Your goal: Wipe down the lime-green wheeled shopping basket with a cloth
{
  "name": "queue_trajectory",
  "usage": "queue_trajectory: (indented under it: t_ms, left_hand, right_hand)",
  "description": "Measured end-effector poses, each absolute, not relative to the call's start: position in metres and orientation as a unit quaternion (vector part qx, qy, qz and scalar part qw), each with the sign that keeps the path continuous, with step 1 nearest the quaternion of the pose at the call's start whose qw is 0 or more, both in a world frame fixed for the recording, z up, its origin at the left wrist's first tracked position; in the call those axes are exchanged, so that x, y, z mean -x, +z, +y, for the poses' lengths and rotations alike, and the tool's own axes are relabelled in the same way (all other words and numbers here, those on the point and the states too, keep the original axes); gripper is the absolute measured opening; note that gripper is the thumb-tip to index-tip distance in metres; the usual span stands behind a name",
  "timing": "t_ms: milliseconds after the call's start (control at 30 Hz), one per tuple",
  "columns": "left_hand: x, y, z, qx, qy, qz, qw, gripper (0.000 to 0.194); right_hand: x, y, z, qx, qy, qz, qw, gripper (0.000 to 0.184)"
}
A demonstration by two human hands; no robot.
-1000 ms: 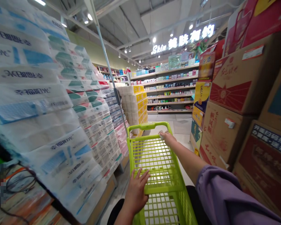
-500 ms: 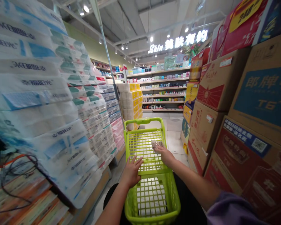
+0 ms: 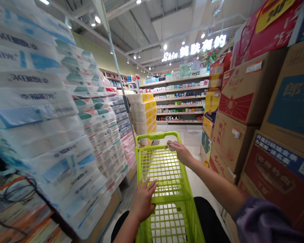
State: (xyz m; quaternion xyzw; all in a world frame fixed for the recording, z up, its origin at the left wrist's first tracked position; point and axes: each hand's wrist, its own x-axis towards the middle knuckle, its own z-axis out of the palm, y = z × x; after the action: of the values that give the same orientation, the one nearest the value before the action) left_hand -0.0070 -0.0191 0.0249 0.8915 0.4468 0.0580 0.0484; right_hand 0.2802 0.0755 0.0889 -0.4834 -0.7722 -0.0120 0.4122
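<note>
Left hand (image 3: 143, 199): fingers spread, slightly bent, laid over the left side of the green basket (image 3: 172, 198); no closed grip visible. Best used as a brace, I'd say: press down so the basket can't twist. Basket sits between the legs (image 3: 209, 216). Cloth (image 3: 170, 145) is bunched at its far crossbar, right of middle. Right hand (image 3: 183, 154) holds it, fingers nearly straight and together; can't see underneath. For a good wipe: spread the cloth flatter, run it along the bar, wrap the edges, then follow the lattice ribs, light pressure so nothing snags in the holes.

Counts, L to R: paper packs (image 3: 62, 152), many, too overlapped to total; pole (image 3: 116, 62), 1; hands, 2; basket, 1; legs, 2; cloth, 1; lit sign (image 3: 204, 50), 1; cartons (image 3: 239, 96), several, cut off at the edge.
</note>
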Motion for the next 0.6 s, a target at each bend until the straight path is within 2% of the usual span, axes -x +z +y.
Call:
queue_trajectory:
  t_ms: [100, 233, 400, 600]
  left_hand:
    - [0.009, 0.020, -0.017, -0.891, 0.059, 0.448, 0.054, 0.092]
    - [0.011, 0.018, -0.015, -0.890, 0.065, 0.447, 0.062, 0.090]
    - [0.013, 0.018, -0.014, -0.890, 0.068, 0.446, 0.070, 0.090]
    - [0.018, 0.011, -0.016, -0.892, 0.106, 0.435, 0.064, 0.082]
  right_hand:
    - [-0.291, 0.107, 0.120, 0.589, -0.023, -0.736, 0.333, 0.077]
    - [-0.280, 0.090, 0.147, 0.689, 0.038, -0.687, 0.227, 0.079]
    - [-0.240, 0.051, 0.138, 0.713, 0.025, -0.664, 0.222, 0.082]
    - [-0.222, 0.040, 0.109, 0.693, 0.040, -0.689, 0.209, 0.080]
